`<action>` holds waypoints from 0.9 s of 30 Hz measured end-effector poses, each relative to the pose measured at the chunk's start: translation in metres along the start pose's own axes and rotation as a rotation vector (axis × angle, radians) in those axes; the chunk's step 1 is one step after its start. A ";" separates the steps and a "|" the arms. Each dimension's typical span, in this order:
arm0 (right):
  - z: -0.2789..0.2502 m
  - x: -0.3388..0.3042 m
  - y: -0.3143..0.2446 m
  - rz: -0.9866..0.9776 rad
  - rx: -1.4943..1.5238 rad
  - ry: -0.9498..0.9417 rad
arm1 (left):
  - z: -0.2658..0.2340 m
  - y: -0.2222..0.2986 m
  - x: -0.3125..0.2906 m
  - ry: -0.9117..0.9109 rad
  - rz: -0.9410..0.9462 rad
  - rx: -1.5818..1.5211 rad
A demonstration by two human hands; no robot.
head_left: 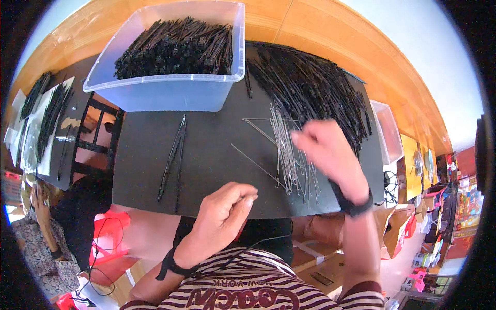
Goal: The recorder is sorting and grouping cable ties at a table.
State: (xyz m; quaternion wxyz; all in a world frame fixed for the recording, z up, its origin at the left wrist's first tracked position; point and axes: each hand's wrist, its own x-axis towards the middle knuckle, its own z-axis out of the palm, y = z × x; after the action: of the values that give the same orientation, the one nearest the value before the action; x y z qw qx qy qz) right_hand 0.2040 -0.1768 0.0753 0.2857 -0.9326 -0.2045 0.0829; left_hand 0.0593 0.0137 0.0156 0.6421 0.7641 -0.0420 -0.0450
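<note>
My left hand (225, 216) is just over the table's front edge, thumb pressed to curled fingers; whatever it may hold is too small to make out. My right hand (324, 151), slightly blurred, hovers at the right side of a loose pile of thin silver wires (283, 150), its fingers drawn together. Whether a wire sits between them cannot be seen. A single wire (255, 164) lies slanted left of that pile. Two thin black bristly rods (173, 160), meeting at their far ends, rest on the dark table (139, 175) to the left.
A clear plastic bin (170, 93) full of black rods stands at the back left. Many more black rods (315, 88) are heaped at the back right. A smaller clear container (387, 132) is beyond the right edge. Another person's arm (44, 222) shows at far left, below a second table.
</note>
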 end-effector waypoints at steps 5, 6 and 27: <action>0.019 -0.101 -0.034 0.051 0.337 -0.167 | 0.010 0.006 0.016 -0.045 -0.211 -0.432; 0.023 -0.111 -0.036 0.060 0.381 -0.203 | 0.015 0.014 0.016 -0.027 -0.217 -0.480; 0.057 -0.124 -0.020 -0.175 0.416 -0.181 | 0.021 0.026 0.000 0.008 -0.323 -0.477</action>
State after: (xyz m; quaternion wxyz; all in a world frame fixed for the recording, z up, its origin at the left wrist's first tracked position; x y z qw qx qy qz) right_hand 0.0700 -0.1864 0.0440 0.4582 -0.8211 -0.2878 0.1816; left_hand 0.0564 -0.0115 0.0374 0.7885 0.5883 0.0945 -0.1523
